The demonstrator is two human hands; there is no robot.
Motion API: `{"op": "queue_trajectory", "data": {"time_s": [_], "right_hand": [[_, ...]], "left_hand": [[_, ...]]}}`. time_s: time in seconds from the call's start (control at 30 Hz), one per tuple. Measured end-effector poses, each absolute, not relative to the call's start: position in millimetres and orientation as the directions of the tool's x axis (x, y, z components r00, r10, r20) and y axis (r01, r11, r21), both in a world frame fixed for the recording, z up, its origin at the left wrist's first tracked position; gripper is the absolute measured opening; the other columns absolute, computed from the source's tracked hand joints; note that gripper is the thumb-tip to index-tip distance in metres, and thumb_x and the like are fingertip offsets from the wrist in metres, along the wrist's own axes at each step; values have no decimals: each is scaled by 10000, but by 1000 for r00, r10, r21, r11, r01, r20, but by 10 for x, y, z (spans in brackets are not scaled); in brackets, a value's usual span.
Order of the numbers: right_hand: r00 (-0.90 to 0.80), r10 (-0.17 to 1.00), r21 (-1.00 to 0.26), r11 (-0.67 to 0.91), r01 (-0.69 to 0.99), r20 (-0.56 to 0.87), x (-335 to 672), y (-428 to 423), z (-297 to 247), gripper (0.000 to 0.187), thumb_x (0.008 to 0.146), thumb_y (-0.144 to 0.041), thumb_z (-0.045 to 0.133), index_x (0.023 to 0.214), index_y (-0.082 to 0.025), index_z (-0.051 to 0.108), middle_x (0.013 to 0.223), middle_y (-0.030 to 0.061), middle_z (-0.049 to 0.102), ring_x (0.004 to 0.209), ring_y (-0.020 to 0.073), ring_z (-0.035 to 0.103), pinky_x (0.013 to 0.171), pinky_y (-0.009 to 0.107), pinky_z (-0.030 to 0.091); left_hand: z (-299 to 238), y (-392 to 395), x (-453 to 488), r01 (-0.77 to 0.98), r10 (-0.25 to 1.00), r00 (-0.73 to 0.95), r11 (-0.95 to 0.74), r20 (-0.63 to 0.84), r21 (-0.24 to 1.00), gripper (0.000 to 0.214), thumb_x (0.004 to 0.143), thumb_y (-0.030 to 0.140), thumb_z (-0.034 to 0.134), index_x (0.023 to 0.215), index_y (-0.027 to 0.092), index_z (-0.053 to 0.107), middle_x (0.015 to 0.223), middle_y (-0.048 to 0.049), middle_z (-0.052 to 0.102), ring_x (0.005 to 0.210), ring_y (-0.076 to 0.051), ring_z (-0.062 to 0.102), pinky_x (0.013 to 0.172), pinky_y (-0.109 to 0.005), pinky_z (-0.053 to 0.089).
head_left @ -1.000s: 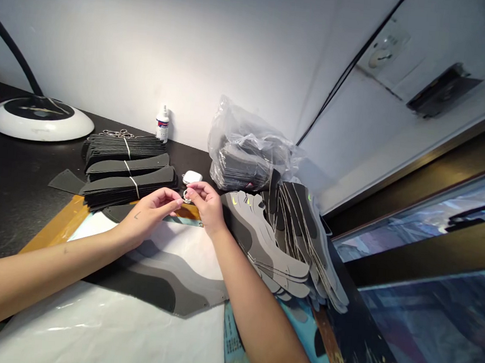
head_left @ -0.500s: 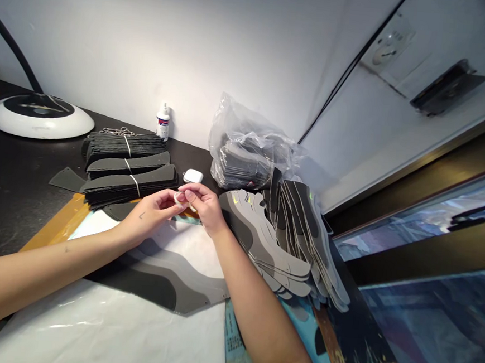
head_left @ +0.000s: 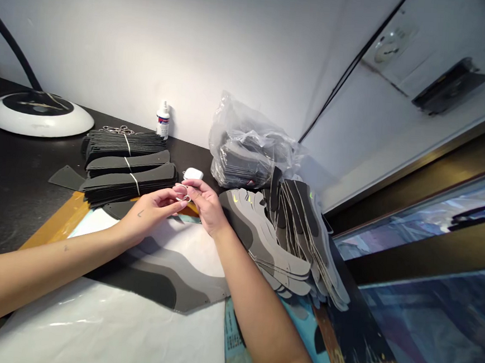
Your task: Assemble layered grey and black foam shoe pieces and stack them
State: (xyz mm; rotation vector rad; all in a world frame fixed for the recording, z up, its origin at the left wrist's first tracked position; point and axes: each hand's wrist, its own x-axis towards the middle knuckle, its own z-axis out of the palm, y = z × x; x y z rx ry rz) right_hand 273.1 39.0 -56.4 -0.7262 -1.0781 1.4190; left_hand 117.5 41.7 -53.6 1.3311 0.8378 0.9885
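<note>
My left hand (head_left: 148, 213) and my right hand (head_left: 209, 208) meet over the work surface, fingertips close together. Between them they pinch a thin white rubber band (head_left: 185, 199), partly hidden by the fingers. Beneath my hands lies a curved shoe-upper piece (head_left: 190, 286) in grey and black bands, on a white sheet (head_left: 129, 335). Left of my hands, stacks of dark grey cut pieces (head_left: 154, 177) are bound with white bands. To the right is a fanned pile of grey layered upper pieces (head_left: 274, 251) with small yellow marks.
A clear plastic bag (head_left: 248, 154) of dark pieces leans at the wall beside a small white case (head_left: 193, 174). Farther left stand a white bottle (head_left: 163, 120), scissors (head_left: 120, 130) and a lamp base (head_left: 41, 118). A metal-framed window (head_left: 427, 229) borders the right side.
My fingers have shifted on the white band, which now shows as a more open loop between them. Both arms stay nearly where they were.
</note>
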Motion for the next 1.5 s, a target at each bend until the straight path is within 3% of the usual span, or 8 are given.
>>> {"op": "queue_trajectory", "data": {"time_s": [0.37,0.57,0.7,0.83,0.93,1.1,1.27,1.5], "right_hand": [[284,956,-847,208,-489,71,2817,513,-570,193,752,-252,738,913,-219,636,910,17,750,875,136,704,811,257,549],[402,912,-778,195,-598,-81,2881,514,-512,157,789,-202,686,926,-212,610,998,46,732,833,131,683,771,260,561],[375,923,-744,191,-641,-86,2904,517,-516,157,790,-154,641,924,-224,600,886,0,671,674,78,601,620,193,507],[304,952,-783,165,-600,-33,2904,525,-535,227,726,-95,567,903,-235,587,743,-49,536,453,47,323,409,177,300],[257,966,-828,148,-541,5,2894,523,-548,205,737,-131,569,914,-234,571,764,-52,511,441,42,260,378,184,178],[148,982,-901,166,-401,115,2858,503,-573,134,825,-273,607,950,-232,585,791,-47,516,438,31,268,384,190,148],[37,994,-914,109,-391,102,2818,487,-572,300,826,-254,607,1124,-250,578,758,-68,540,415,32,249,375,179,179],[-41,994,-930,76,-359,97,2801,460,-574,406,815,-349,692,1178,-257,534,934,-21,712,490,55,544,346,155,248]], "left_hand": [[-461,401,1194,-69,948,319,16,7,997,284,638,403,812,697,179,647,647,-5,596,558,-124,479,558,-244,381],[-488,405,1191,-97,952,305,36,-5,995,175,681,316,694,702,178,589,676,-3,590,593,-127,497,574,-241,385],[-449,398,1174,-288,962,272,84,-3,954,146,658,250,706,657,176,579,751,-17,587,671,-127,515,591,-246,417],[-381,405,1136,-477,973,228,150,-43,866,124,639,221,669,602,188,555,758,-28,550,727,-145,530,600,-278,439],[-357,421,1114,-543,959,269,224,-85,809,57,626,204,615,624,193,559,691,-21,517,674,-141,500,608,-310,424],[-344,412,1101,-486,913,393,309,-111,817,87,661,262,626,635,188,586,582,2,376,528,-115,343,505,-308,284],[-337,383,1113,-431,909,398,303,-122,850,350,664,306,661,946,118,748,579,12,439,479,-87,315,450,-275,226],[-372,365,1128,-366,962,241,216,-132,905,608,687,402,829,1226,157,691,578,34,579,414,-31,220,411,-258,114]]}}
